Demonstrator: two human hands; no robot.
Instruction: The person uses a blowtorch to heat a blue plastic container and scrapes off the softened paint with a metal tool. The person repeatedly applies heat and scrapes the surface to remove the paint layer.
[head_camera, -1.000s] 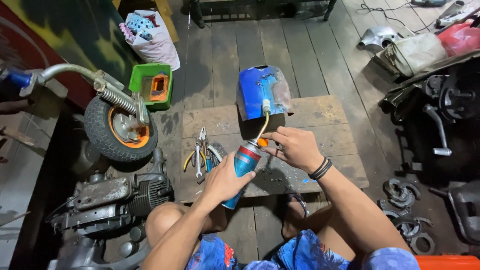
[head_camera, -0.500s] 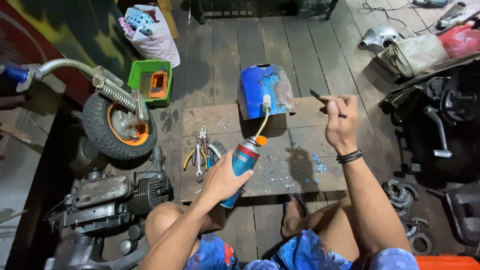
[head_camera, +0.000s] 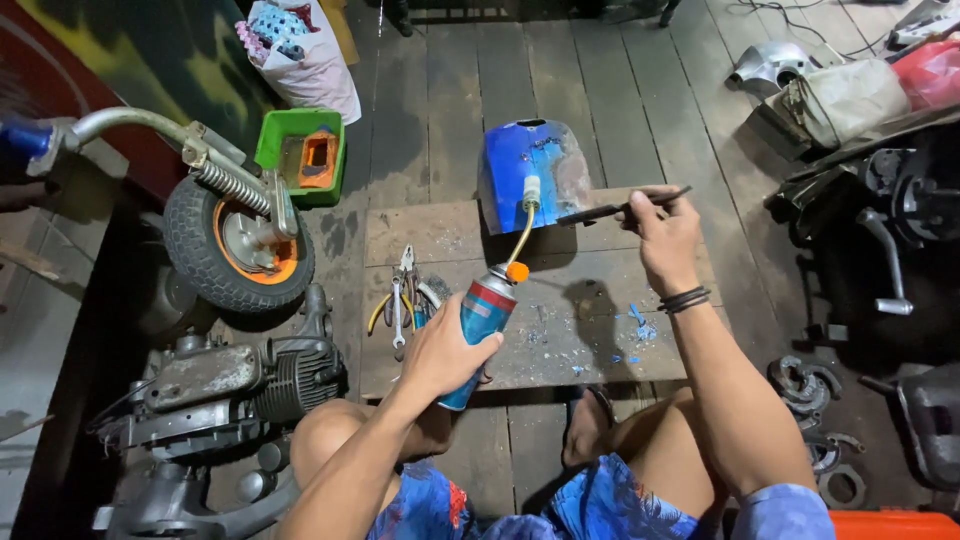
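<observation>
One torch canister (head_camera: 482, 325), one blue panel (head_camera: 532, 180), one scraper (head_camera: 620, 209), one wheel (head_camera: 235, 250), one green box (head_camera: 300, 155), one engine (head_camera: 235, 380), two hands.

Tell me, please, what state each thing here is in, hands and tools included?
Left hand: gripping the gas torch can.
Gas torch can: tilted, nozzle at the blue panel.
Blue panel: upright on the board, paint partly stripped.
Right hand: holding a scraper.
Scraper: raised, tip near the panel.
Pliers: lying on the board.
Wooden board: flecked with blue chips.
</observation>
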